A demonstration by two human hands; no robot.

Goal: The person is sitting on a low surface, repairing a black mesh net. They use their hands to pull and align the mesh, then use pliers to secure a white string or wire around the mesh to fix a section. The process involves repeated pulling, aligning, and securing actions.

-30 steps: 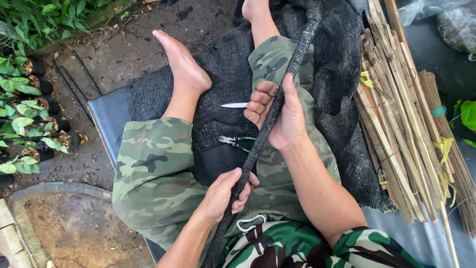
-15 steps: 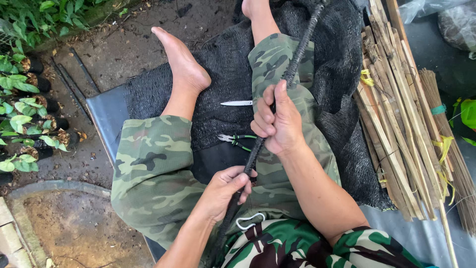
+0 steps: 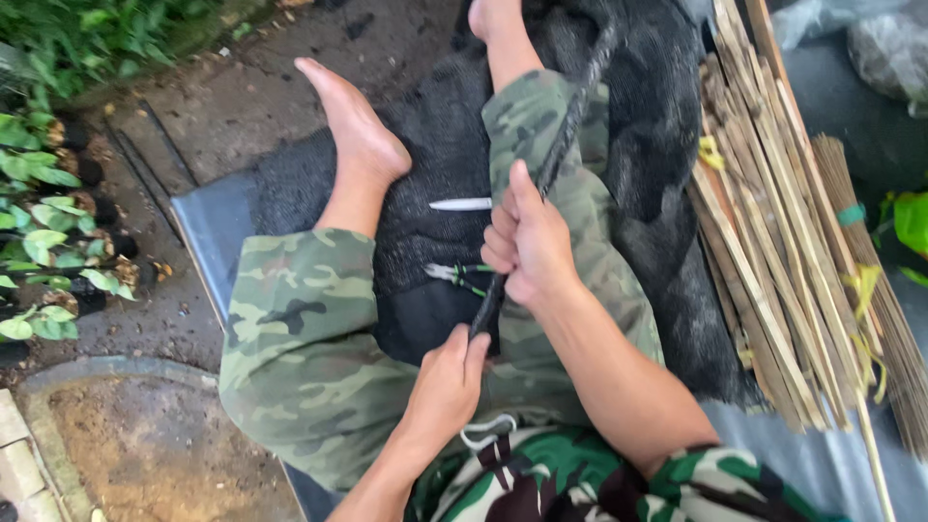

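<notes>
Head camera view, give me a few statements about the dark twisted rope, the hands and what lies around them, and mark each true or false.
1. Both hands grip the dark twisted rope. True: the left hand holds it low, the right hand higher up.
2. A white-bladed knife lies on the black mesh netting. True.
3. The bundle of split bamboo strips lies on the person's left. False: it lies on their right.
4. The person wears shoes. False: the foot is bare.
5. Green-handled pliers lie between the legs. True.
</notes>
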